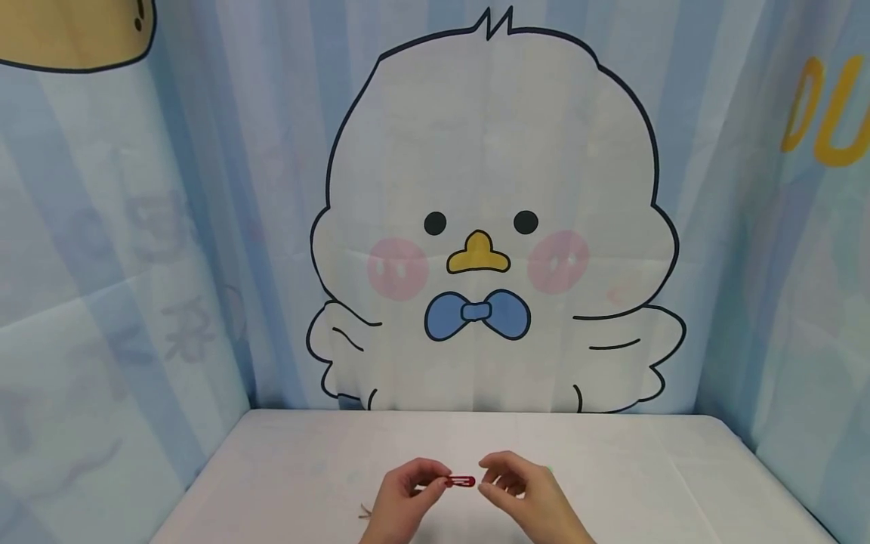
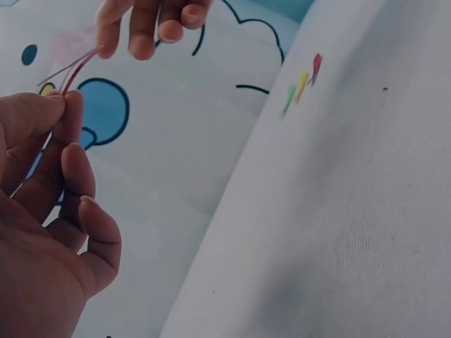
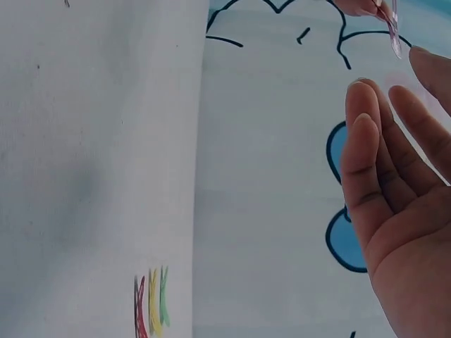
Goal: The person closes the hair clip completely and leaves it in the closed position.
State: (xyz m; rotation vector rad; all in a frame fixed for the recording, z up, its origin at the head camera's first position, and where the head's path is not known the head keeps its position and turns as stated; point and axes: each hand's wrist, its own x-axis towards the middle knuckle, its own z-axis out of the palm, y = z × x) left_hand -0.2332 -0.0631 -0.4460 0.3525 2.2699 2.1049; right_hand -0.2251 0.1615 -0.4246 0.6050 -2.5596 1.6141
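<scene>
My left hand (image 1: 406, 495) pinches a red snap hair clip (image 1: 464, 481) by one end between thumb and forefinger, its slim loop pointing right. In the left wrist view the clip (image 2: 83, 69) appears sprung apart, its thin strips spreading from each other. Just off the clip's free end, my right hand (image 1: 526, 491) hovers with loosely bent fingers and holds nothing. The right wrist view has a gap between its thumb and fingers (image 3: 363, 141). The clip's gripped end is hidden under the left fingertips.
A red clip (image 2: 316, 69), a yellow clip (image 2: 302, 86) and a green clip (image 2: 288, 100) lie side by side on the white table (image 1: 680, 483). Thin brown strands (image 1: 365, 512) lie by the left wrist. Behind the table hangs a curtain (image 1: 489, 151) printed with a chick.
</scene>
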